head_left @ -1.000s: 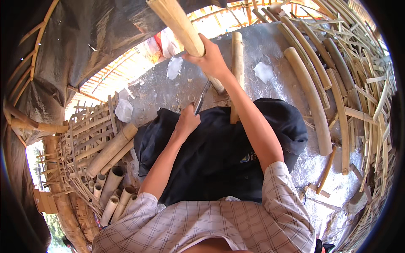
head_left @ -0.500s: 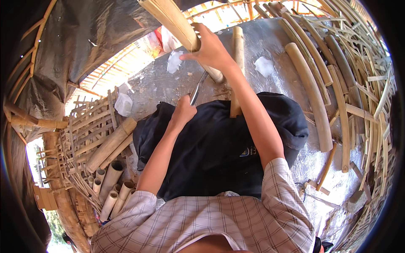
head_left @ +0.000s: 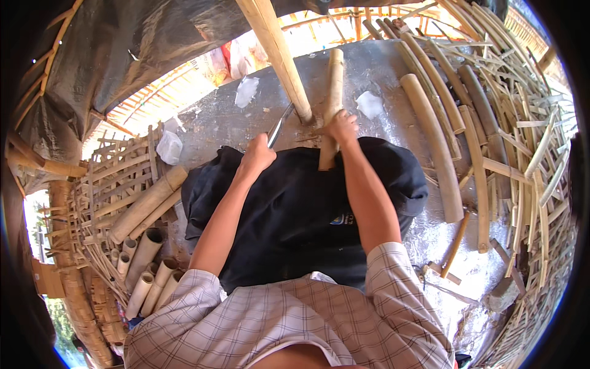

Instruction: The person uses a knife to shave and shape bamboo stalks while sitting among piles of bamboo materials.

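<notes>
My left hand (head_left: 257, 156) grips a knife (head_left: 278, 128) whose blade points up toward the foot of a long pale bamboo pole (head_left: 279, 58). The pole stands slanted, with its lower end on the grey floor sheet (head_left: 215, 123). My right hand (head_left: 342, 126) is closed over a short bamboo section (head_left: 335, 80) that lies just right of the pole's foot; its fingers reach toward that foot. A black cloth (head_left: 295, 209) covers my lap under both forearms.
Several long curved bamboo halves (head_left: 433, 141) and thin strips lie on the right. Cut bamboo tubes (head_left: 144, 277) and a woven lattice (head_left: 104, 203) are on the left. White scraps (head_left: 246, 91) lie on the floor sheet, and a dark tarp (head_left: 123, 49) hangs behind.
My right hand has come down from high on the pole to the floor beside its foot. My left hand with the knife has shifted slightly toward the pole's base.
</notes>
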`<move>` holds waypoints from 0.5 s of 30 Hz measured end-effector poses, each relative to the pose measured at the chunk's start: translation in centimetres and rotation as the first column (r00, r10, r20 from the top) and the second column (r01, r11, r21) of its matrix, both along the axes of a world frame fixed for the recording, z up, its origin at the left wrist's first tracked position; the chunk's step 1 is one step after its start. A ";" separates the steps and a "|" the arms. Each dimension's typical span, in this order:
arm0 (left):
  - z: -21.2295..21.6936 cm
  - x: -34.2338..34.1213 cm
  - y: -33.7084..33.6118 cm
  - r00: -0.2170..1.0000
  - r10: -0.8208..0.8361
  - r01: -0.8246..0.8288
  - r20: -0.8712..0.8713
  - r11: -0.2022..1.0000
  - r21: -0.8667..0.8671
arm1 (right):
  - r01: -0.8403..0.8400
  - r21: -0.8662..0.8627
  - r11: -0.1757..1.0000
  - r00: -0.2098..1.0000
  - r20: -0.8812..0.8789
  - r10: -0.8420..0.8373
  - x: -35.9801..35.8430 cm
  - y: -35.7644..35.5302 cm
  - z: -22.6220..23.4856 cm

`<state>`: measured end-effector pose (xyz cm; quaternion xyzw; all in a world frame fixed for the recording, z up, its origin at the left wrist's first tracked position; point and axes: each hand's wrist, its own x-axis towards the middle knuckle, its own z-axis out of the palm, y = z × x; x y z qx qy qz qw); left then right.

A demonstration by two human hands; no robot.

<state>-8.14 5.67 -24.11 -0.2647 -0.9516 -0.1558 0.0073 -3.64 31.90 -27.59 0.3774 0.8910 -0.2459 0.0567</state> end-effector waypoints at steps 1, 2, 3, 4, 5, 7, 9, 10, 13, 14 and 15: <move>-0.2 0.0 0.3 0.995 0.045 -0.046 0.085 0.999 0.009 | 0.076 -0.065 0.995 0.997 -0.005 -0.077 -0.5 -0.4 -0.3; 0.5 0.1 1.3 0.982 0.078 -0.082 0.173 0.996 0.015 | 0.111 -0.078 0.991 0.989 -0.089 -0.118 -0.1 -0.3 -1.3; 1.2 -0.1 2.0 0.962 0.112 -0.121 0.250 0.992 0.021 | 0.137 -0.094 0.986 0.971 -0.184 -0.152 0.0 0.1 -1.9; 2.0 -0.2 2.7 0.954 0.109 -0.118 0.281 0.993 0.016 | 0.145 -0.313 0.939 0.942 -0.246 -0.228 0.4 1.6 -2.2; 2.4 -0.5 3.5 0.945 0.104 -0.114 0.311 0.993 0.014 | 0.123 -0.518 0.847 0.905 -0.292 -0.310 0.5 3.7 -2.8; 3.7 -0.3 3.8 0.915 0.165 -0.166 0.369 0.986 -0.031 | -0.052 -0.824 0.564 0.744 -0.409 -0.529 1.0 3.0 0.2; 4.4 -0.2 3.4 0.933 0.134 -0.125 0.333 0.991 -0.049 | -0.195 -0.880 0.432 0.671 -0.441 -0.596 3.1 2.7 4.7; 3.7 -0.6 1.8 0.936 0.110 -0.112 0.335 0.994 -0.014 | -0.249 -0.803 0.542 0.624 -0.561 -0.544 3.4 1.1 7.3; 2.9 -0.7 1.6 0.962 0.033 -0.045 0.270 0.998 0.038 | -0.316 -0.509 0.801 0.420 -0.831 -0.363 7.4 0.8 14.2; 2.3 -0.6 1.8 0.970 0.021 -0.042 0.240 0.996 0.082 | -0.318 -0.354 0.880 0.364 -0.902 -0.231 8.5 1.6 16.7; 1.6 -0.4 1.7 0.976 0.017 -0.044 0.216 0.992 0.119 | -0.315 -0.195 0.929 0.314 -0.945 -0.091 9.6 2.1 18.9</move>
